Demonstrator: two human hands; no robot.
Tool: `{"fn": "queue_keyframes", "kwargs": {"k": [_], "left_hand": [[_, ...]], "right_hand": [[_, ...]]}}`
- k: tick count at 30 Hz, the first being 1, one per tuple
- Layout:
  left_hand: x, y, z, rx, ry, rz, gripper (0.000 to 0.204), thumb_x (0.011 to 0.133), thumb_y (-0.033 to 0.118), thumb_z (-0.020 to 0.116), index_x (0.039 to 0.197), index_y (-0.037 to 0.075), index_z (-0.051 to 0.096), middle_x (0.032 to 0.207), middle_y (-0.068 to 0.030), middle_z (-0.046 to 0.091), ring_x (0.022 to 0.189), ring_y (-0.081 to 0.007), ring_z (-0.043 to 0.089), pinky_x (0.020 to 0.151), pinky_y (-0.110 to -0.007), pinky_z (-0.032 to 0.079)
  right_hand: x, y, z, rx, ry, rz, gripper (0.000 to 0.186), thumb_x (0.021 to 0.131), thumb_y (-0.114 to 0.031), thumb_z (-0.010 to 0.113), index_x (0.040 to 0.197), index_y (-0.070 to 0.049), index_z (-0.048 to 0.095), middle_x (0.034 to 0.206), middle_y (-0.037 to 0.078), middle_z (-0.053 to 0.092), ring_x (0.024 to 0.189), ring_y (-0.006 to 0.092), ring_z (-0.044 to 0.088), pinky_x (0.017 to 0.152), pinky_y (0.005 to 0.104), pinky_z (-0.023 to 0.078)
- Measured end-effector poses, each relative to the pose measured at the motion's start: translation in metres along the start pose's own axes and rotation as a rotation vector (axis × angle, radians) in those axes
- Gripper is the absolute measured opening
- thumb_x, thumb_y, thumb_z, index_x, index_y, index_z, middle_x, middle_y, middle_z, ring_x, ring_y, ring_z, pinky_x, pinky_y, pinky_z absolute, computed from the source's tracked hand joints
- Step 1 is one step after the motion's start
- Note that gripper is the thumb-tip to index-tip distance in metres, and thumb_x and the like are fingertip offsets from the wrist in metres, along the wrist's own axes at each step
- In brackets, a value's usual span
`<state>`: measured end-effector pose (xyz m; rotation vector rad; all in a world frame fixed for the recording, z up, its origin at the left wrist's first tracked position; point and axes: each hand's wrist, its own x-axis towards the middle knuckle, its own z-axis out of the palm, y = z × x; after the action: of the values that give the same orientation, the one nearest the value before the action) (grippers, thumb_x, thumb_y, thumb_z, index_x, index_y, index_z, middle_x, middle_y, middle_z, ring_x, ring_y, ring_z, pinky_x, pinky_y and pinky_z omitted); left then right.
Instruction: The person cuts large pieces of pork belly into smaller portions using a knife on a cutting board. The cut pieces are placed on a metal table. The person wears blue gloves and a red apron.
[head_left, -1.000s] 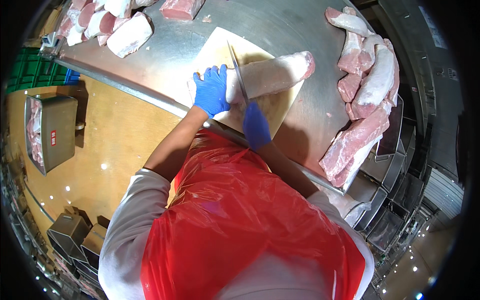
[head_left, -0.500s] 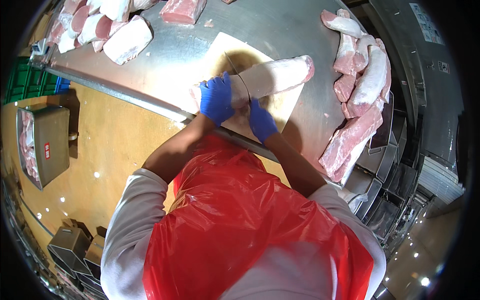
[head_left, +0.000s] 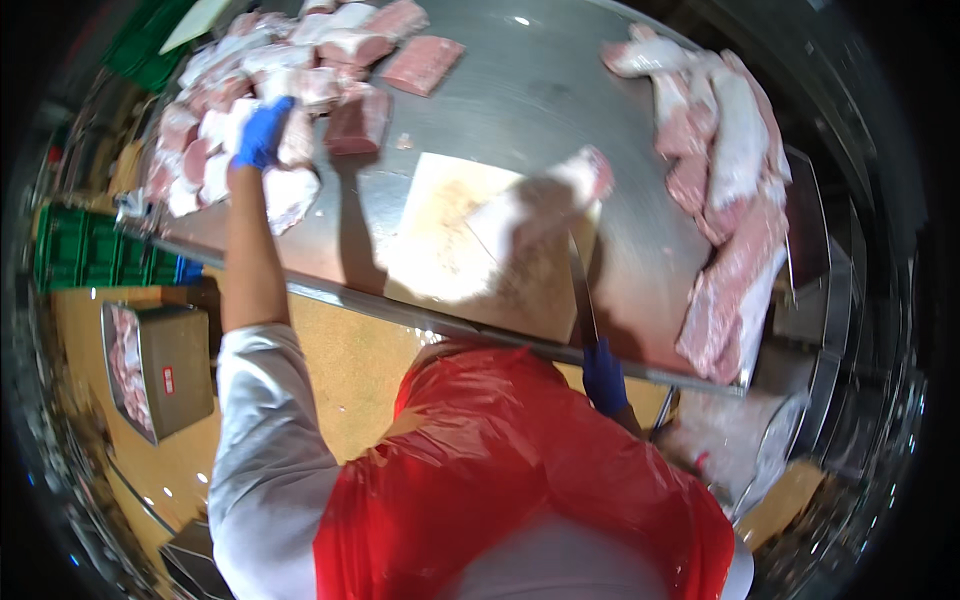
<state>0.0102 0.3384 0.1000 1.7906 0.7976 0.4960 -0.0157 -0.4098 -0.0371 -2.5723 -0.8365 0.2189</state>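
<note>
My left hand (head_left: 262, 135), in a blue glove, reaches into the heap at the far left. Its fingers are closed against a piece of pork loin (head_left: 297, 142), partly hiding the grip. Near the table's front edge, my blue-gloved right hand (head_left: 603, 378) is wrapped round a knife handle. The long knife blade (head_left: 584, 297) points away from me, over the right side of the pale cutting board (head_left: 425, 225). On that board lies a shortened pork loin (head_left: 545, 203), its cut end toward the left; shadow covers part of it.
Several cut pork pieces (head_left: 345, 118) lie heaped at the back left of the steel table (head_left: 480, 90). Long whole loins (head_left: 735, 240) are stacked along its right side. Left, below the table edge, are green crates (head_left: 90, 250) and a metal bin (head_left: 180, 375) holding meat.
My left hand has moved from the board to the far-left heap. The loin's left part is gone from the board. My right hand has drawn the knife back toward me.
</note>
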Motion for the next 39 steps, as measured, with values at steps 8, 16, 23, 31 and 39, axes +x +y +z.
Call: {"fn": "queue_keyframes", "kwargs": {"k": [8,16,23,31,39], "left_hand": [[-0.127,0.05,0.297,0.756,-0.432,0.336,0.084,0.062,0.063,0.084,0.106,-0.002,0.056,0.101,-0.0234,0.066,0.097,-0.0338,0.065,0.079,-0.045,0.052],[-0.223,0.044,0.379,1.091,-0.519,0.296,0.12,0.054,0.055,0.089,0.142,-0.007,0.034,0.12,-0.0219,0.059,0.11,-0.0358,0.059,0.09,-0.053,0.048],[-0.247,0.031,0.361,1.058,-0.365,0.309,0.111,0.054,0.046,0.091,0.137,-0.005,0.038,0.12,-0.0188,0.057,0.11,-0.0332,0.058,0.09,-0.052,0.047],[-0.255,0.031,0.365,1.122,-0.28,0.339,0.101,0.057,0.039,0.091,0.135,-0.001,0.039,0.11,-0.0144,0.057,0.102,-0.0289,0.06,0.086,-0.05,0.047],[-0.234,0.023,0.327,0.973,-0.412,0.483,0.087,0.06,0.035,0.085,0.129,0.001,0.044,0.108,-0.0171,0.06,0.1,-0.0315,0.063,0.084,-0.043,0.051]], "right_hand": [[0.035,-0.019,-0.015,0.219,0.098,0.317,0.018,0.1,-0.02,0.051,0.099,-0.004,0.041,0.076,0.027,0.061,0.075,0.0502,0.06,0.059,0.0568,0.046],[0.062,0.005,-0.014,0.104,-0.005,0.196,0.018,0.099,-0.02,0.05,0.103,-0.004,0.046,0.074,0.022,0.064,0.068,0.0421,0.065,0.056,0.0517,0.051],[0.133,0.011,-0.059,-0.21,-0.245,-0.087,0.022,0.1,-0.017,0.045,0.116,-0.002,0.049,0.081,0.024,0.066,0.073,0.0403,0.067,0.062,0.0507,0.052],[0.282,-0.042,-0.027,-0.095,-0.317,-0.178,0.023,0.102,-0.019,0.039,0.111,-0.003,0.053,0.099,0.025,0.067,0.09,0.0418,0.067,0.077,0.051,0.052],[0.141,0.028,-0.024,-0.061,-0.102,-0.217,0.025,0.103,-0.025,0.039,0.115,-0.006,0.049,0.092,0.03,0.066,0.081,0.0455,0.066,0.07,0.0548,0.052]]}}
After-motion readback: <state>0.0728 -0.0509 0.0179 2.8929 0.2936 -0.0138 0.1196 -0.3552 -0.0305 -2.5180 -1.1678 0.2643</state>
